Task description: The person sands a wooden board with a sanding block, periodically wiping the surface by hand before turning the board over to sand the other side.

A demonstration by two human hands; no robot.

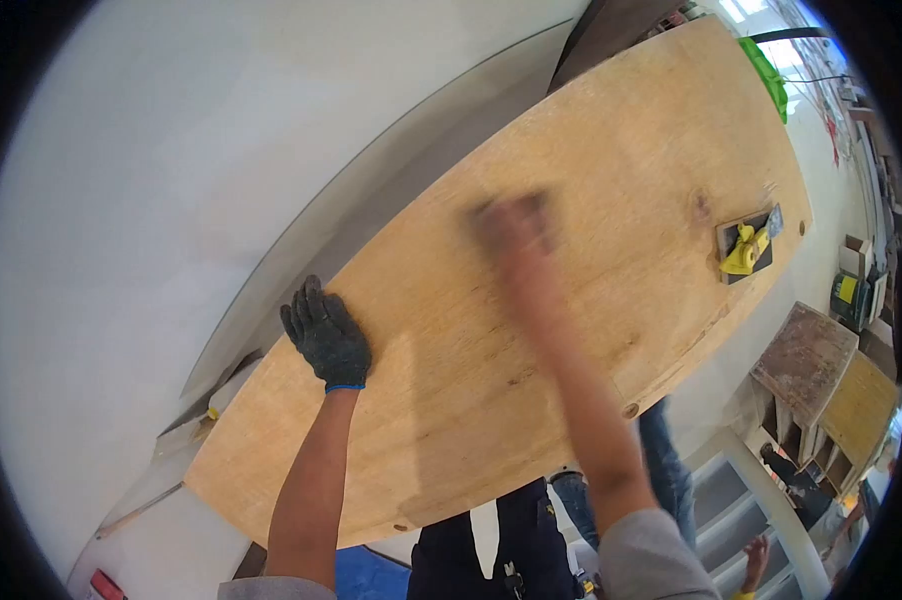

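A large pale wooden board (451,330) lies before me. My left hand (328,335), in a dark grey glove with a blue cuff, rests flat on the board's left edge, its fingers stretched out. Over the middle of the board is my right hand (516,235), bare and smeared by motion. Its fingers are blurred around a dark object that I cannot make out. Toward the board's right end lies a dark square block (764,262) with a yellow tool (744,252) on it.
A white wall (171,150) runs along the left. Wooden stools (806,360) and boxes (853,285) stand at the right. Behind the board's near edge are a person's jeans (668,460); another person's hand (756,560) shows at the lower right. Green material (764,75) hangs at the far end.
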